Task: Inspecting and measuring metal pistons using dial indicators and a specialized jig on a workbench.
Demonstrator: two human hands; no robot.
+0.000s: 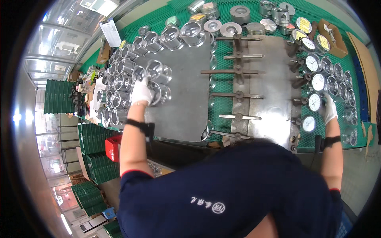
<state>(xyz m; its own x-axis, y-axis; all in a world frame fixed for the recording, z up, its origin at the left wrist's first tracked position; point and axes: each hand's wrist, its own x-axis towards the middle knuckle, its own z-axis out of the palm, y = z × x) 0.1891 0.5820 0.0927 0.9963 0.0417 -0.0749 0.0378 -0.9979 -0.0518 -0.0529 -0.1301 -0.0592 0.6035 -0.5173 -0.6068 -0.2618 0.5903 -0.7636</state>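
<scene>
My left hand [142,92], in a white glove, is at the left edge of a dark grey mat. Its fingers are closed at the rim of a shiny metal piston [162,93], which is smeared by motion. A second blurred piston [158,71] stands just beyond it. More pistons [121,82] crowd together to the left of this hand. On the right, my other gloved hand, the right hand [329,109], is between a dial gauge [314,102] and a group of pistons [342,89]. Its fingertips are partly hidden, so its grip is unclear.
A steel plate [270,79] with a row of clamp bars [238,95] lies between my hands. Finished-looking discs and pistons [240,14] line the back of the green mesh mat. A cardboard box [333,37] sits far right; a red bin [113,147] and green crates [91,139] are left.
</scene>
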